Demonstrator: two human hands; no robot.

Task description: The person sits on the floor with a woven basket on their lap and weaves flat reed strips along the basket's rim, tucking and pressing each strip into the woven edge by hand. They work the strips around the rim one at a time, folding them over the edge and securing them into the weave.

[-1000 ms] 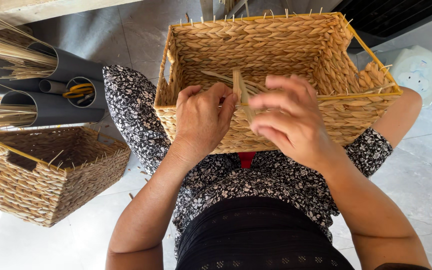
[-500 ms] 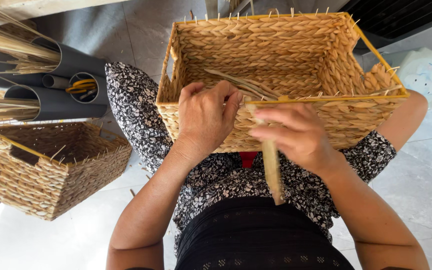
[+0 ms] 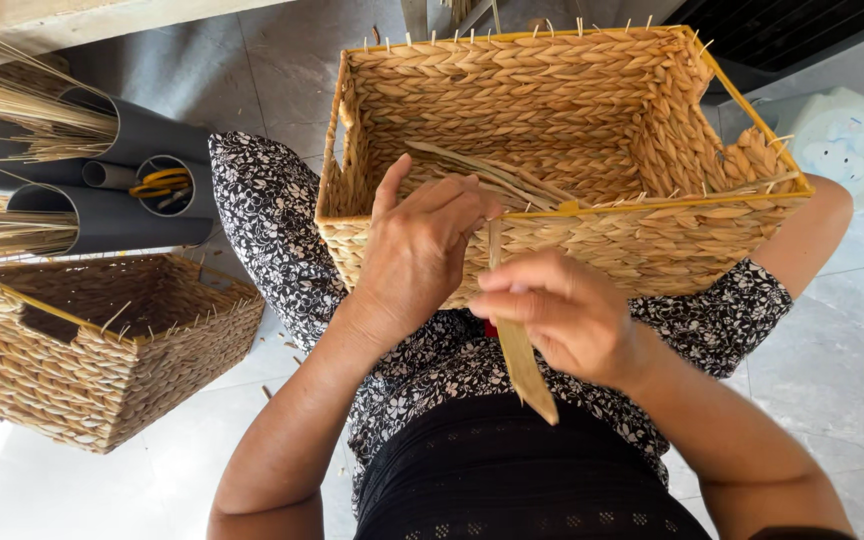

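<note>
Woven basket point(image 3: 592, 130) is resting on the person's lap, near rim toward the body | left hand point(image 3: 417, 255) is gripping that rim, fingers curled over it | right hand point(image 3: 562, 310) is pinching a flat fibre strip point(image 3: 520, 350) just below the rim | second basket point(image 3: 102, 340) is sitting on the floor, left

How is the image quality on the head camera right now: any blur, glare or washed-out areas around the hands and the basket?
Head view: left hand, right hand and woven basket are sharp and evenly lit; the flat strip in the right hand is clear, without motion blur. The floor at lower left is washed out by bright light. Wide-angle bending shows at the edges.
</note>
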